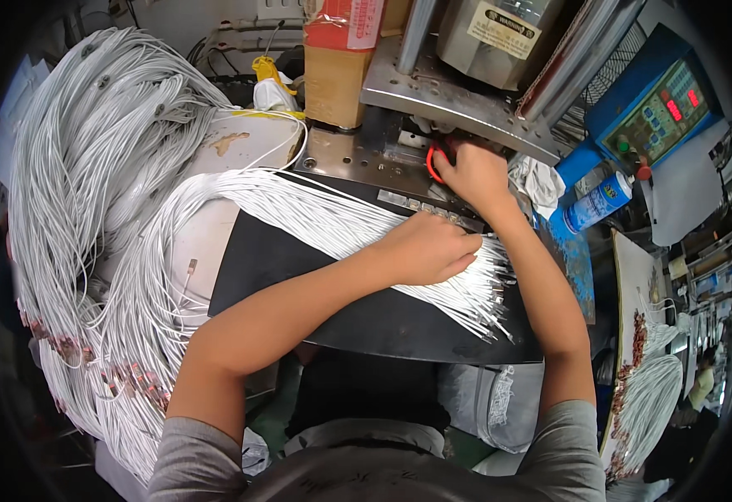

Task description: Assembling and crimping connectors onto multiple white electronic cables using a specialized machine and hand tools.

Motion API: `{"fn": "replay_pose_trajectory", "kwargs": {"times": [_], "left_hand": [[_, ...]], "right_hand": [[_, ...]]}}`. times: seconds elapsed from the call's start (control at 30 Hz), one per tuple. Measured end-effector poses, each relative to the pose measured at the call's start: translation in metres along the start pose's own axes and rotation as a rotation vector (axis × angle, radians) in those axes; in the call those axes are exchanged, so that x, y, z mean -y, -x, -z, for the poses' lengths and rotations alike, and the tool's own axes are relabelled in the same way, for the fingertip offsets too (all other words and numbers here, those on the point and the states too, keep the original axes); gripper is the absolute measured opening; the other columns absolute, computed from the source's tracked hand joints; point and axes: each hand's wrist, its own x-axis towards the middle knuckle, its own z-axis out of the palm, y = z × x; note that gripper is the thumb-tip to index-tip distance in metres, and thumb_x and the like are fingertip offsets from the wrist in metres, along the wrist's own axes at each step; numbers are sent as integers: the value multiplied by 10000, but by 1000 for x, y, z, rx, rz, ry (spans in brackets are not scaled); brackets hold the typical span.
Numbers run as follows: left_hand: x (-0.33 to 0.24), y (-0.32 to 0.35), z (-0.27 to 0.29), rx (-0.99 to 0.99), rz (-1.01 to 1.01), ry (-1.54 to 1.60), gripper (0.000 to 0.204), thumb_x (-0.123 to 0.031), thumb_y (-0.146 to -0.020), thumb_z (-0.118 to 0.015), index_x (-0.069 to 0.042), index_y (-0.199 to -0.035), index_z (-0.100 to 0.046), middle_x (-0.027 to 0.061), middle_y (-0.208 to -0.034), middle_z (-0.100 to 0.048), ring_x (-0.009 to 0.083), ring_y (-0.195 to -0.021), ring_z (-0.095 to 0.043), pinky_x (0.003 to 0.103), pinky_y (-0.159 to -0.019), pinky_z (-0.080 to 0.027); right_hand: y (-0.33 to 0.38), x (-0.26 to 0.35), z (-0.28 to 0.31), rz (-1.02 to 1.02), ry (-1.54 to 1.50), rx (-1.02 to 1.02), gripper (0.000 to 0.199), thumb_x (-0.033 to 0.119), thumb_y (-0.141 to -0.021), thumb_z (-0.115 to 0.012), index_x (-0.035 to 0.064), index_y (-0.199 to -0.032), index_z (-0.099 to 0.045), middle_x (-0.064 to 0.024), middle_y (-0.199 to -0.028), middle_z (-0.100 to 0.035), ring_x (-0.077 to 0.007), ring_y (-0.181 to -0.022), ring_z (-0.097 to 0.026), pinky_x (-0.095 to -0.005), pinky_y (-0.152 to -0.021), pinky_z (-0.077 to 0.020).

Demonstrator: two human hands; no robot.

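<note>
1. Head view: the left hand (426,248) lies palm down, fingers curled, on a fanned bundle of white wires (332,222). It pins them against the black mat (358,322) near the mat's far right side.
2. The right hand (473,171) reaches farther in, under the grey press (458,92), its fingers pinched at a red ring-shaped piece (433,163). I cannot tell whether it also grips a wire end.
3. I judge the step to be feeding one wire end into the press while the rest are held. The next move calls for separating a single strand cleanly.
4. The wires are thin, white and limp. They loop in a great coil at the left and end in small metal tips at the right.
5. A blue spray can (598,202) lies right of the hands.
</note>
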Motion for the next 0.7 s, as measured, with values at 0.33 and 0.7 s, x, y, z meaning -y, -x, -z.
{"fn": "replay_pose_trajectory", "kwargs": {"times": [0.33, 0.7], "left_hand": [[-1, -1, 1, 8, 5, 0, 176, -216, -975, -644, -59, -902, -614, 112, -741, -675, 326, -725, -698, 453, -645, -547], [-2, -3, 6, 15, 31, 22, 170, -223, -962, -669, -72, -904, -617, 105, -724, -663, 320, -704, -694, 449, -631, -537]], "right_hand": [[10, -4, 29, -122, 56, -74, 403, 431, -902, -705, 34, -880, -769, -230, -774, -714, -440, -740, -704, -533, -684, -566], [21, 7, -1, -74, 67, 36, 427, 405, -924, -687, -15, -850, -705, -237, -810, -721, -420, -717, -715, -506, -653, -582]]}}
